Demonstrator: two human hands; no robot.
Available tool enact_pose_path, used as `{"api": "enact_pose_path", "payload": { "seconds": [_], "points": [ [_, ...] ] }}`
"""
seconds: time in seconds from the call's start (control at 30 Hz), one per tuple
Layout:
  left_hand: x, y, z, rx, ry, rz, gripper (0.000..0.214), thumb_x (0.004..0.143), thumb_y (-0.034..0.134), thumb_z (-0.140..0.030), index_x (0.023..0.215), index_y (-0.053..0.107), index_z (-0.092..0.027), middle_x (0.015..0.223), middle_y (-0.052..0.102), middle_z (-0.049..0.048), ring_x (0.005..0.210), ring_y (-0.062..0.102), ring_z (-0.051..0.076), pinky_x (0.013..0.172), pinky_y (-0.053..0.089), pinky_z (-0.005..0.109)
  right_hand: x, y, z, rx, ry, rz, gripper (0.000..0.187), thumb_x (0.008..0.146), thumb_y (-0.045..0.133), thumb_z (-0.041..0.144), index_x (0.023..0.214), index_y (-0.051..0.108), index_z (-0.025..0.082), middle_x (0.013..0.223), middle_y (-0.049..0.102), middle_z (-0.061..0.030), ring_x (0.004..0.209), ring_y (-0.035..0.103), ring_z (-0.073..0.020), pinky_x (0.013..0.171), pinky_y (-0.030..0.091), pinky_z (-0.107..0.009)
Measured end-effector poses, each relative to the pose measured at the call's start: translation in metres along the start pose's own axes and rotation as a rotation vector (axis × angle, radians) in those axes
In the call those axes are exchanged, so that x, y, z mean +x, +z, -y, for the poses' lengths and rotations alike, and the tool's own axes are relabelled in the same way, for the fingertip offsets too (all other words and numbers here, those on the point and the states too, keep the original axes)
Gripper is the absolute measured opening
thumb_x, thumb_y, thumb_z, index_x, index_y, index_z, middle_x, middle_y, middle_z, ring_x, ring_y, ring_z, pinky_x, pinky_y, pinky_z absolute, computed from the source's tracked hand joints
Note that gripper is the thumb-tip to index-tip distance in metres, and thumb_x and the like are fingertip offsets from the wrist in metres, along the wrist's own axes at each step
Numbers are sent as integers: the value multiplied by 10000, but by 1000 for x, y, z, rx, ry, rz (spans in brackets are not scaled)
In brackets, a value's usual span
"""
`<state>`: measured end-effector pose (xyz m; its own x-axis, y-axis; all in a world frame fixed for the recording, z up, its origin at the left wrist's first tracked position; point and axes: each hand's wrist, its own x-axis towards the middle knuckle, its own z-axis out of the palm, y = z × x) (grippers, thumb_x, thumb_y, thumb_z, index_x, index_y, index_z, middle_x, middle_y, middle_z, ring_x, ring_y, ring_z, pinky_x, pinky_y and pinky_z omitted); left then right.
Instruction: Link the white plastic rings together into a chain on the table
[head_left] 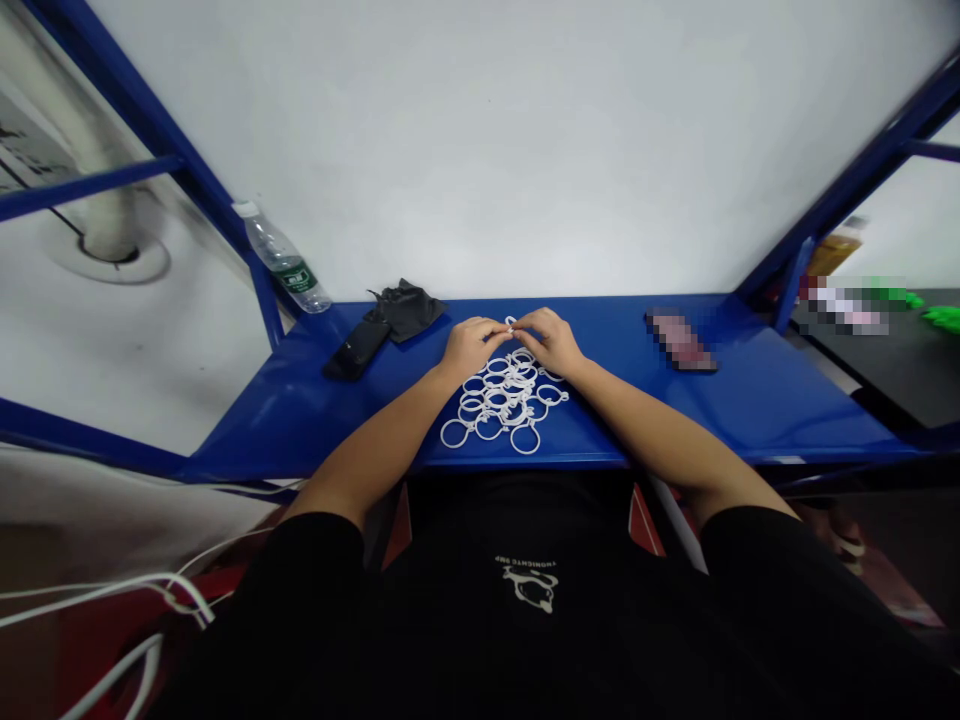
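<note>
Your left hand [471,345] and right hand [551,340] look pinched together on a small white ring [511,324]; the white plastic ring cluster [504,400] runs lengthwise toward 6 o'clock, about equally near both hands.

Small white lettering [529,565] seen upside down on black shirt [465,640] at 6 o'clock; not reliably readable. Green label [294,275] on water bottle [274,245] at 10 o'clock, wall sign [34,150] at 10 o'clock: print too small to read.

Two bare hands [471,346] [549,342], one clear plastic bottle [283,258] and one black phone [357,348] at ten o'clock, many white plastic rings [504,400] (too tangled to count).
</note>
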<state>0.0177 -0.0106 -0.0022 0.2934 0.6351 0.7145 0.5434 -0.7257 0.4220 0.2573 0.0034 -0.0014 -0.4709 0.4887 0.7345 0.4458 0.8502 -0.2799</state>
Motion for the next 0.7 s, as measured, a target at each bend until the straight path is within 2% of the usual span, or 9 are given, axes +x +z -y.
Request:
{"api": "enact_pose_path", "payload": {
  "seconds": [0.1,0.3,0.37,0.43,0.53,0.6,0.7],
  "points": [
    [0,-1,-4,0,-5,29,41,1035,858,-238,1039,896,-251,1067,896,57,1004,827,244,967,643,403,-1,-1,1,-2,30,9,344,1187,574,504,1185,831,274,1105,859,-108,1033,742,-303,995,600,-501],
    [4,2,-13,40,-78,107,105,1077,795,-266,1021,882,-252,1095,894,65,1060,828,256,1015,635,415,-1,-5,5,-42,177,90,316,1158,599,468,1078,834,272,1055,847,-120,1029,727,-325,1028,566,-517],
    [5,4,-14,39,-81,96,124,1088,780,-284,1020,879,-252,1092,895,68,1065,833,258,1024,643,421,0,-6,7,-28,197,92,312,1156,595,458,1067,823,265,1055,843,-120,1028,724,-326,1023,557,-509],
    [5,5,-14,35,-97,52,136,1099,767,-299,1040,879,-251,1102,897,70,1068,838,255,1027,653,418,2,-5,9,-12,212,78,303,1159,586,454,1116,817,262,1079,845,-118,1035,725,-321,1018,551,-492],
    [3,6,-12,4,-146,-11,131,1104,758,-286,1099,879,-237,1124,900,75,1057,846,245,1023,665,402,3,-2,11,-14,214,61,306,1145,620,435,1322,792,253,1145,856,-116,1070,738,-325,1043,533,-492],
    [2,7,-10,-35,-180,-11,126,1099,756,-258,1120,875,-221,1135,900,79,1039,853,238,1012,672,388,3,0,10,-30,197,83,354,1126,659,411,1419,766,243,1142,862,-117,1074,744,-329,1052,520,-498],
    [1,7,-5,-76,-223,25,182,1093,748,-216,1240,855,-210,1177,897,85,1065,855,232,1028,673,382,4,0,4,-85,195,116,344,1121,664,364,1413,789,232,1105,868,-123,1067,738,-332,1045,511,-501]
  ]
}}
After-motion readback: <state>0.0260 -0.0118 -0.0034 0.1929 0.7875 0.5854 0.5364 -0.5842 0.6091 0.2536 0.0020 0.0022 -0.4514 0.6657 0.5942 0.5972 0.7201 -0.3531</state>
